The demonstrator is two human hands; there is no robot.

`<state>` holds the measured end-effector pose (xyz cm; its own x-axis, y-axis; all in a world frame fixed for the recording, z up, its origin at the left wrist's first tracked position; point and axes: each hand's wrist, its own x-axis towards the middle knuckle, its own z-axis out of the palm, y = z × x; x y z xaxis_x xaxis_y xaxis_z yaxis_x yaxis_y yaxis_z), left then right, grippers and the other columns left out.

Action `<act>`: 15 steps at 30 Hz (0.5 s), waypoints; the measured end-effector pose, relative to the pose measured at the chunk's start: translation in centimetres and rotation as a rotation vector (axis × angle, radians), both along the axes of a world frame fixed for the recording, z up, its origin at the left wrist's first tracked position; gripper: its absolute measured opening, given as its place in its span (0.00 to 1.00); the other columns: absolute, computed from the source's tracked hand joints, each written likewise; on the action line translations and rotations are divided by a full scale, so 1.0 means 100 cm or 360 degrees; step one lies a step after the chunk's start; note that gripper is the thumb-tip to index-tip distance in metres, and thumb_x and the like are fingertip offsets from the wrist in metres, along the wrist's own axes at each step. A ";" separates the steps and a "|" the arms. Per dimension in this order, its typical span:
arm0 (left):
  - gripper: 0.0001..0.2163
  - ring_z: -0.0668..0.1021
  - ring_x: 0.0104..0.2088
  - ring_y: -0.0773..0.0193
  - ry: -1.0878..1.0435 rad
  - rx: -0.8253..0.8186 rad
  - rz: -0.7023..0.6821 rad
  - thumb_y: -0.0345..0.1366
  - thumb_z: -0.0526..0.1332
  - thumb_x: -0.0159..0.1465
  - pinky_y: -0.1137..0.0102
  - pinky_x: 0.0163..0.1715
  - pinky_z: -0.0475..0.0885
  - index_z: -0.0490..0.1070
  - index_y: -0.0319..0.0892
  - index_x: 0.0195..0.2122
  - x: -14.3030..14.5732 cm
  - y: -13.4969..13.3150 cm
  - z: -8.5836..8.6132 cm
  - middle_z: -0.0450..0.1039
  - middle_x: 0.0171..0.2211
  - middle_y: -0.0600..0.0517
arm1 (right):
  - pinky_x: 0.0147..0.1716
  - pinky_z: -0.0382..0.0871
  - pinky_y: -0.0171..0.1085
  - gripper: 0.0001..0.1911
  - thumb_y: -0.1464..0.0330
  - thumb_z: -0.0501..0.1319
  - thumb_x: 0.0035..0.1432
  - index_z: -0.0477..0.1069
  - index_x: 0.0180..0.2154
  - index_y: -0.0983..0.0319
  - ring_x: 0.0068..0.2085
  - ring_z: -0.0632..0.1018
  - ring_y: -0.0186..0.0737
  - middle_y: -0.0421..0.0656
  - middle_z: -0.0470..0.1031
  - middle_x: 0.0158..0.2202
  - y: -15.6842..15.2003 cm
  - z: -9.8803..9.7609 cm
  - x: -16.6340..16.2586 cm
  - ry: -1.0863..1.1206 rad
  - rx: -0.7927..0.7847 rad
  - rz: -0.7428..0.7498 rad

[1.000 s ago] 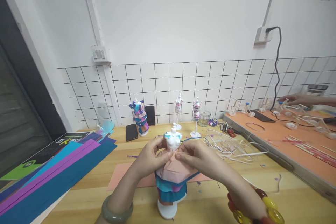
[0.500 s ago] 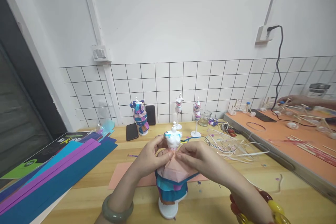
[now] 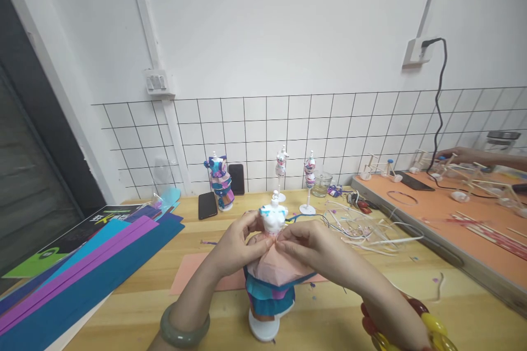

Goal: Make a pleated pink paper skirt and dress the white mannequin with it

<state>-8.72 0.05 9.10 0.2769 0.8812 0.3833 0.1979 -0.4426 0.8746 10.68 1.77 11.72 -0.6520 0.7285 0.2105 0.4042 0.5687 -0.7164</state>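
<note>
1. Head view: I watch both hands working at the waist of a white dress form (image 3: 274,222), fingertips almost meeting.
2. The left hand (image 3: 239,247) is pinched on the gathered top of a pink layer (image 3: 280,269), thumb toward me.
3. The right hand (image 3: 310,241) is pinched on that same gather, just beside the left.
4. The dress form stands upright on its round base (image 3: 264,330) near my edge of the table (image 3: 337,323), between the forearms. Its torso rises white with blue touches; blue and purple tiers show under the pink layer.
5. Behind it I make out a peach sheet (image 3: 187,274) lying flat, partly covered by the left arm.
6. Farther back, a dressed form (image 3: 222,186) stands beside a flat phone (image 3: 207,205).
7. To the right I see pale strips (image 3: 382,241) in a tangle; to the left, coloured sheets (image 3: 123,263) overlap.
8. At far right, a co-worker's hand (image 3: 457,154) reaches over an orange surface (image 3: 428,208).
</note>
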 end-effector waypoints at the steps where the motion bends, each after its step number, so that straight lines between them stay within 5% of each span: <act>1: 0.12 0.75 0.45 0.57 0.0008 -0.0001 0.0008 0.32 0.60 0.58 0.63 0.49 0.68 0.70 0.41 0.44 0.000 0.000 0.000 0.74 0.43 0.47 | 0.23 0.54 0.31 0.11 0.68 0.55 0.60 0.73 0.29 0.63 0.25 0.64 0.31 0.37 0.65 0.22 -0.001 0.001 0.000 -0.0004 0.0030 0.0008; 7: 0.12 0.74 0.47 0.56 -0.0008 -0.0005 0.0023 0.32 0.60 0.59 0.63 0.49 0.67 0.69 0.41 0.44 0.000 0.001 -0.001 0.74 0.44 0.46 | 0.25 0.56 0.31 0.11 0.68 0.54 0.60 0.74 0.31 0.62 0.26 0.66 0.33 0.38 0.68 0.24 -0.001 0.001 0.003 0.0003 0.0112 0.0059; 15: 0.14 0.74 0.47 0.56 0.0006 -0.0003 0.0010 0.32 0.60 0.58 0.63 0.50 0.67 0.70 0.41 0.46 0.002 -0.001 0.001 0.73 0.44 0.46 | 0.20 0.49 0.31 0.13 0.66 0.55 0.58 0.66 0.23 0.63 0.23 0.58 0.30 0.35 0.57 0.20 0.004 -0.004 0.000 0.0016 -0.0057 -0.0073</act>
